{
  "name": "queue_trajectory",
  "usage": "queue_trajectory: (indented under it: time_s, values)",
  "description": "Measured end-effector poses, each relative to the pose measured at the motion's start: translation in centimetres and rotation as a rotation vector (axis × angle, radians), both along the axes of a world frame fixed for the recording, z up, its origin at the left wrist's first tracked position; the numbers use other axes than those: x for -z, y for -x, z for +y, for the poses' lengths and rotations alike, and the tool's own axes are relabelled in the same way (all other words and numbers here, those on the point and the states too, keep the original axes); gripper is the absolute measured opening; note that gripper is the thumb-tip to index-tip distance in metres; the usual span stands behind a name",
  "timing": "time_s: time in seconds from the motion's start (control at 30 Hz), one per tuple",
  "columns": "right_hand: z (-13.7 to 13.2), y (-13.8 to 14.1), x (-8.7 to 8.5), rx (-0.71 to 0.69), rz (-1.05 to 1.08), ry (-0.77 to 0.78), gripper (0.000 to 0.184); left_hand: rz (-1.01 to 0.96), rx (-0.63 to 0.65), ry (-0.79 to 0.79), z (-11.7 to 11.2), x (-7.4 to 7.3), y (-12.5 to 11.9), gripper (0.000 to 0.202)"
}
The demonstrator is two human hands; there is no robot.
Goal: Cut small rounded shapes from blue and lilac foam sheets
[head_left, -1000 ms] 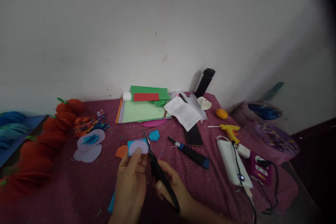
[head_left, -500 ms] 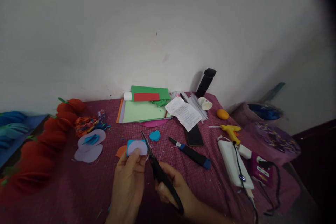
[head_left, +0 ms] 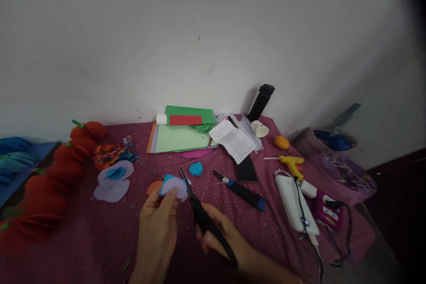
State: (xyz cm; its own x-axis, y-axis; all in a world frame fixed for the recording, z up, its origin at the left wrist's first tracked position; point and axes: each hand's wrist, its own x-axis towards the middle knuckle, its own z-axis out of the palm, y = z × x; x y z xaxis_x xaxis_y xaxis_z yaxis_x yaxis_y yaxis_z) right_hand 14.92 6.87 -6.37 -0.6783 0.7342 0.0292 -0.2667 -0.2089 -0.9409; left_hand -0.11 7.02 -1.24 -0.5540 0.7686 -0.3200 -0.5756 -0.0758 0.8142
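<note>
We're holding a rounded purple piece [head_left: 178,186] against a blue sheet [head_left: 168,178], just left of centre, lower half of the frame. Left hand [head_left: 158,221] is pinching both: thumb pressing on the purple face, other fingers mostly hiding behind. Right hand [head_left: 229,233] is gripping black scissors [head_left: 197,209], fingers wrapping the handles. Blades are pointing up just beside the stack's right edge; we can't tell if they're touching it.

Progress, our read: trimming is looking part done. Blue is following a curve along the top, right side is looking close to flush. Some blue is showing along top and left, so that's likely what's left. Bottom edge is hiding behind the hand, can't judge.

Close by: an orange piece [head_left: 154,186] is lying beyond the left hand, a small blue cutout [head_left: 196,168] right of the blade tips, a knife [head_left: 248,194] farther right.

Left of frame: overlapping purple shapes [head_left: 111,191] are bearing blue bits [head_left: 115,173]; red pumpkins [head_left: 63,169] are lining the edge. Upper middle: coloured sheets [head_left: 179,138] are lying near the wall [head_left: 199,62], a note [head_left: 231,140] is partly covering a phone [head_left: 246,171]. Right: a yellow glue gun [head_left: 290,164] is lying near a white box [head_left: 289,195].
</note>
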Motion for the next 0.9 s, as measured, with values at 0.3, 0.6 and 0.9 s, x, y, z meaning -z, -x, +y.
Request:
queue_trajectory:
  time_s: [0.3,0.6,0.9]
  values:
    - [-0.2,0.3,0.2,0.011,-0.049,0.042,0.068,0.063,0.011,0.036,-0.3,0.8,-0.2,0.03]
    - [-0.4,0.3,-0.5,0.052,-0.05,0.04,0.062,-0.053,0.0,-0.001,0.1,0.1,-0.9,0.033]
    - [-0.6,0.6,0.0,0.12,-0.061,0.086,0.066,-0.115,-0.044,-0.022,0.1,0.7,-1.0,0.037]
